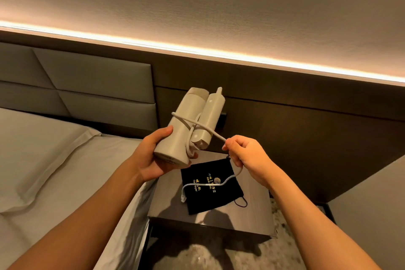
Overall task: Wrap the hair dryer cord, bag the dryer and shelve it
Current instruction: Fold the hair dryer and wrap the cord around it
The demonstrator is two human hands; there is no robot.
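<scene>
A beige folded hair dryer (188, 120) is held up in front of me, its handle lying alongside the barrel. My left hand (151, 158) grips the barrel's lower end from below. Its cord (206, 127) crosses the body in about one loop and runs taut to my right hand (245, 155), which pinches it. The slack cord drops from that hand and trails over a black drawstring bag (210, 188) with gold lettering, flat on the nightstand (258, 210). The cord's end (183, 198) lies at the bag's left edge.
A bed with white sheets (54, 164) lies to the left, against a grey padded headboard (83, 81). A dark wood wall panel (306, 129) runs behind the nightstand under a light strip. A pale surface (377, 193) rises at the right. Patterned carpet (219, 256) lies below.
</scene>
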